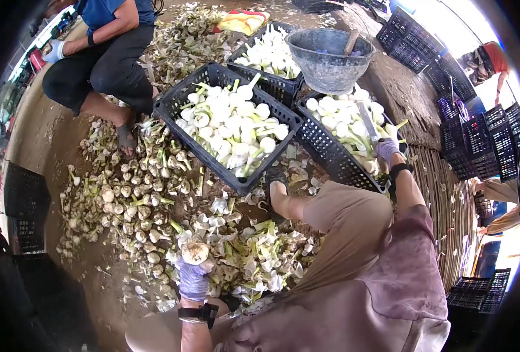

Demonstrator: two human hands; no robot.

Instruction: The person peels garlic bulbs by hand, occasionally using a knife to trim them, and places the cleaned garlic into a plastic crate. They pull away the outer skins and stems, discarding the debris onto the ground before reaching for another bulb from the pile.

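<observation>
My left hand (193, 280), in a pale purple glove, is closed around a garlic bulb (194, 251) with its root end facing up. Below it lies a heap of peeled garlic skins and leaves (260, 258). My right hand (387, 149), also gloved, grips a knife (367, 122) whose broad blade points up and away. That knife is over a black crate (336, 154) of cleaned white garlic. To the left of that hand stands another black crate (236, 185) full of trimmed garlic bulbs with short stems. A pile of unpeeled garlic bulbs (137, 205) spreads on the ground left of my left hand.
A grey bucket (324, 67) with a wooden handle inside rests at the back of the right crate. Behind is a third crate (272, 53) of garlic. Another person (110, 58) sits at the upper left. Stacked black crates (471, 141) line the right side.
</observation>
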